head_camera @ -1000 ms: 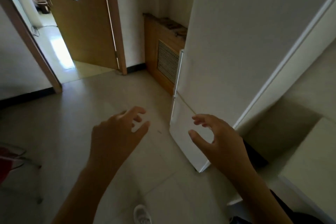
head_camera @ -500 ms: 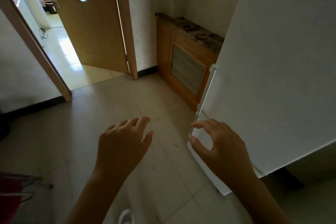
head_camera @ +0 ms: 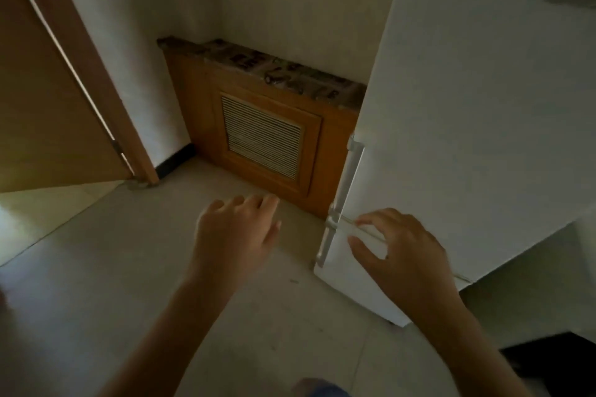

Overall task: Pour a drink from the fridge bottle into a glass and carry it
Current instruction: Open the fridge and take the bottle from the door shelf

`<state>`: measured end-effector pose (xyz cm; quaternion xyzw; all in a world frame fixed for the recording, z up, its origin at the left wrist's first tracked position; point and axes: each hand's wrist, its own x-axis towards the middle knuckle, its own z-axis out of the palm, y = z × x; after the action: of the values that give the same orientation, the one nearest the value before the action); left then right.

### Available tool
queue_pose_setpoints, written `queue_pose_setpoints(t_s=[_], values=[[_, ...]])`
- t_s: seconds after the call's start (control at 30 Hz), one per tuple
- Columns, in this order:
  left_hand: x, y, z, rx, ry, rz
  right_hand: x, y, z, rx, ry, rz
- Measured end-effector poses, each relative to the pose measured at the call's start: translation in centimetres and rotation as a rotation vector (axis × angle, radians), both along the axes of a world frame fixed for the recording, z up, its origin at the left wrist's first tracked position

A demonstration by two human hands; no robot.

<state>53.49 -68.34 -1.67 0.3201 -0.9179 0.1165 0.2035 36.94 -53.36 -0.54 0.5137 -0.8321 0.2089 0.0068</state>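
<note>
Both doors of fridge (head_camera: 467, 138) shut.

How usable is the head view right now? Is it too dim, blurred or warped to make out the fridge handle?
Head view: dim overall, brightest on the floor by the door at the left; the fridge edge leans from wide-angle distortion; the handle is readable against the wooden cabinet; left hand and right hand are slightly soft, both open and empty.
</note>
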Motion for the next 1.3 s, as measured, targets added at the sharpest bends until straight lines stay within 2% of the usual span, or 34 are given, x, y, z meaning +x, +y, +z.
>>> queue_pose_setpoints(t_s=[0.2,0.53,0.77,0.97,1.1,1.2,1.3], values=[[-3.4,-7.3,-0.8,0.017,0.016,-0.234,-0.4,-5.3,-0.3,0.065,-0.006,-0.178],[-10.5,-19.7,-2.0,0.058,-0.063,-0.379,-4.6,-16.9,-2.0,0.1,-0.041,-0.323],[-18.3,-25.6,-1.0,0.053,-0.081,-0.588,-7.3,-19.4,-2.2,0.119,-0.005,-0.559],[-27.9,-30.1,0.6,-0.011,-0.014,-0.868,-9.2,-23.0,-3.7,0.137,0.042,-0.822],[-32.6,-30.9,2.4,-0.053,0.108,-1.056,-10.6,-25.7,-5.0,0.172,0.073,-1.017],[-35.1,-30.5,3.9,0.012,0.209,-1.131,-11.8,-27.2,-6.5,0.211,0.1,-1.129],[-36.7,-29.7,5.0,0.124,0.279,-1.151,-12.9,-28.9,-7.6,0.244,0.045,-1.157]])
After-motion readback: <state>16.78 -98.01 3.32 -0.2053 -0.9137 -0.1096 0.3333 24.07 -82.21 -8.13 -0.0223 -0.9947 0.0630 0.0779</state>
